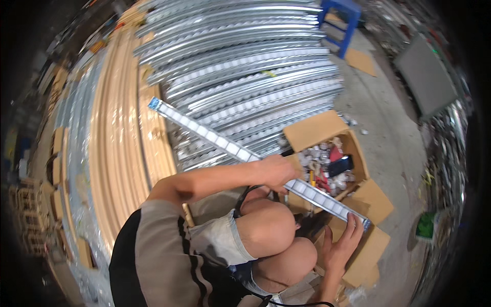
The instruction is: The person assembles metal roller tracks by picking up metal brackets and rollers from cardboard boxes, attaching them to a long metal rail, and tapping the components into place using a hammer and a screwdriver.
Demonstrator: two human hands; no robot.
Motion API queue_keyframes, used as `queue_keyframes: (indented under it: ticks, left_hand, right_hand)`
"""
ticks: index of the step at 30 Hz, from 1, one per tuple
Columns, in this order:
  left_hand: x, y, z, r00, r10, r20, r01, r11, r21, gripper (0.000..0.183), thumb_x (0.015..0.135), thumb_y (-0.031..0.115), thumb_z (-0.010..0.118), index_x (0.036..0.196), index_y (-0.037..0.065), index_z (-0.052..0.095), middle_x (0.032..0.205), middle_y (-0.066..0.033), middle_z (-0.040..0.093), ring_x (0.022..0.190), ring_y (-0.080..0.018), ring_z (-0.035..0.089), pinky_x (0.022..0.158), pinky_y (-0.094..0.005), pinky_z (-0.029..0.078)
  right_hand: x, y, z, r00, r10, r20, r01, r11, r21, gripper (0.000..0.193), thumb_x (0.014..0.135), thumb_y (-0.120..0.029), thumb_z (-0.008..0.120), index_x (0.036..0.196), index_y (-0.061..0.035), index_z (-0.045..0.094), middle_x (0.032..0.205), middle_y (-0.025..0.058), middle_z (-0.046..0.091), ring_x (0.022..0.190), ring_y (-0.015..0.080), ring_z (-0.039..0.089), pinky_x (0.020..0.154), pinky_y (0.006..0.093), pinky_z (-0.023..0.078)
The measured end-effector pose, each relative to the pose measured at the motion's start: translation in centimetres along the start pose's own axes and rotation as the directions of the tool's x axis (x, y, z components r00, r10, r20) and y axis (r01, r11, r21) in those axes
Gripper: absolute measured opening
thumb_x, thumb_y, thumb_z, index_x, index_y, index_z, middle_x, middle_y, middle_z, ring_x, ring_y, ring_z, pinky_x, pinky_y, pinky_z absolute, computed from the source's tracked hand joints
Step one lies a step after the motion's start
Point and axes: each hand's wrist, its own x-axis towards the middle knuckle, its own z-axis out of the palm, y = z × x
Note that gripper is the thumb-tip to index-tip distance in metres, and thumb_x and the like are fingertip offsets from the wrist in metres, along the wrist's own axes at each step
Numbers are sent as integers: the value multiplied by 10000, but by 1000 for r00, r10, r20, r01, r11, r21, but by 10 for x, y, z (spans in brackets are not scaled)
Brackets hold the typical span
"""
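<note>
A long, narrow metal roller track [212, 135] with a row of white rollers and blue ends lies slantwise in front of me, from upper left to lower right. My left hand [276, 170] is closed around it a little right of its middle. At the track's lower right end, my right hand [341, 246] touches the edge with its fingertips; thumb and fingers are apart. Beneath the track stands an open cardboard box [361, 153] with small clear and white parts, a dark phone-like object [340, 166] and red and yellow-handled items inside.
Many similar metal tracks [240, 66] are stacked ahead. Left of them lie long tan profiles [115, 128] and plastic-wrapped grey ones [76, 133]. A blue stool [348, 25] stands far right. Another open cardboard box [371, 250] sits by my right hand; a grey panel [425, 77] leans at right.
</note>
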Motion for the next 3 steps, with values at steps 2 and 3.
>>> queue_keyframes:
  ticks: [2,3]
  left_hand:
    - [5,25,-25,997,49,52,-53,995,82,539,740,487,820,1055,86,643,802,-157,709,810,-398,701,676,-496,548]
    - [10,38,-37,994,74,83,-84,988,130,546,734,488,827,1061,90,645,815,-156,714,819,-393,705,687,-495,552]
  right_hand:
    - [15,-1,-44,992,-40,122,55,991,-124,872,756,-235,852,1471,-17,403,1449,247,441,1325,464,425,1140,555,317]
    - [20,1,-59,971,0,238,36,988,-148,901,759,-270,858,1485,-24,385,1463,218,442,1353,432,414,1171,572,288]
